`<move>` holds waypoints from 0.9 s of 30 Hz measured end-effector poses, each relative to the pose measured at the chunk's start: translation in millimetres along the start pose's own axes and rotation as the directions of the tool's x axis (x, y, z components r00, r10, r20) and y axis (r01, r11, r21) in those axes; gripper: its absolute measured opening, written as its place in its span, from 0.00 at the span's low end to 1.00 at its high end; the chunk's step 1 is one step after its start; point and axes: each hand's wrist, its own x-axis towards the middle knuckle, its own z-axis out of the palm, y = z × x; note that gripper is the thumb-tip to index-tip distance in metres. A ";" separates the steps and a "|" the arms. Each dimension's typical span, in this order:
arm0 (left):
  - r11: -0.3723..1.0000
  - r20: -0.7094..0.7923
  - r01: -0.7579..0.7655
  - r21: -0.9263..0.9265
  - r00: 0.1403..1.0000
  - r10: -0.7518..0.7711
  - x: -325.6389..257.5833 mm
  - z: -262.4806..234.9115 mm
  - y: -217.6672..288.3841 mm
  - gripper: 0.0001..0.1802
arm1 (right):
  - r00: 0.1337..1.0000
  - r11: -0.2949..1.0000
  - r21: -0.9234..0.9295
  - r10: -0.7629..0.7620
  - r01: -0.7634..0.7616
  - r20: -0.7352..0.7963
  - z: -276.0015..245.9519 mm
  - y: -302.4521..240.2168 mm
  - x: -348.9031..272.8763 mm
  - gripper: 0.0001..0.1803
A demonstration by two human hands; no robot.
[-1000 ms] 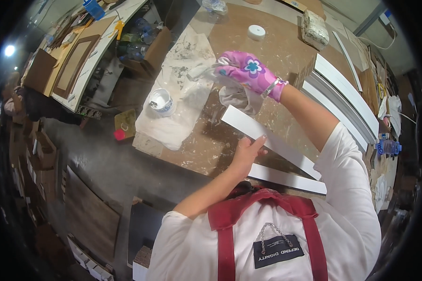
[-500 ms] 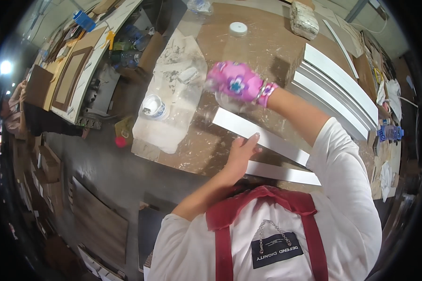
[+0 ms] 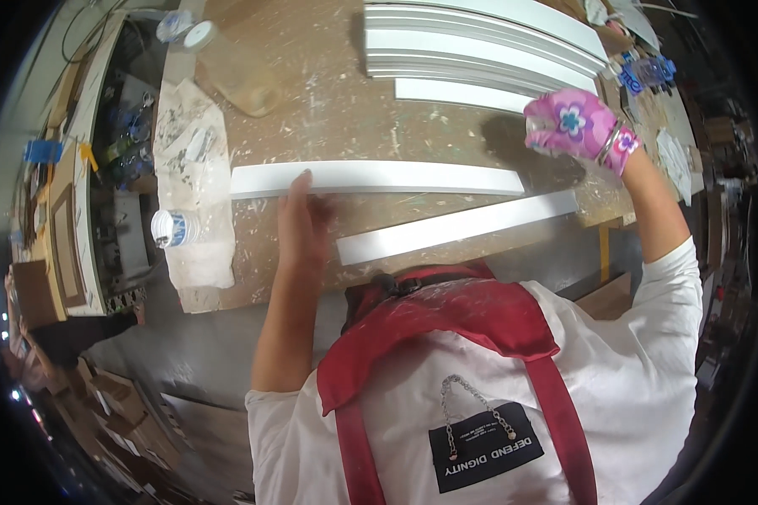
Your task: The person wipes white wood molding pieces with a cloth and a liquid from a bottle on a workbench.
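A long white strip (image 3: 396, 177) lies across the brown worktable in front of me. My bare left hand (image 3: 301, 220) is at its near edge towards the left end, one digit over its top face and the other fingers curled below, partly hidden. My right hand (image 3: 571, 126), in a pink flowered glove with a band at the wrist, is off to the right, above the strip's right end. Its fingers are curled, and whatever they hold is hidden. A second white strip (image 3: 455, 227) lies slantwise nearer to me, touched by neither hand.
A stack of white strips (image 3: 480, 42) lies at the far side. To the left, a white tub (image 3: 175, 228) stands on a stained paper sheet (image 3: 195, 168); a capped clear jar (image 3: 242, 80) lies beyond. A plastic bottle (image 3: 648, 74) is at the far right. Another person (image 3: 59, 341) is at the far left.
The view has turned. My right hand has gone from the left end of the strip, near the tub, to beyond its right end. My left hand stays at the same strip.
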 end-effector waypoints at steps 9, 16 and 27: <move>0.995 0.068 0.022 0.092 0.997 -0.028 -18.5 59.1 0.9 0.17 | 0.977 0.879 -0.460 -0.188 0.124 -0.096 40.9 2.1 -46.7 0.33; 0.995 0.142 0.103 -0.002 0.985 -0.102 -45.7 70.1 -24.5 0.18 | 0.998 0.827 -0.562 -0.042 0.011 -0.043 34.3 11.6 -71.1 0.15; 0.937 0.150 0.348 -0.006 0.927 -0.344 -93.8 74.4 -96.1 0.25 | 0.970 0.844 -0.534 -0.171 0.053 -0.173 89.1 51.6 -76.5 0.02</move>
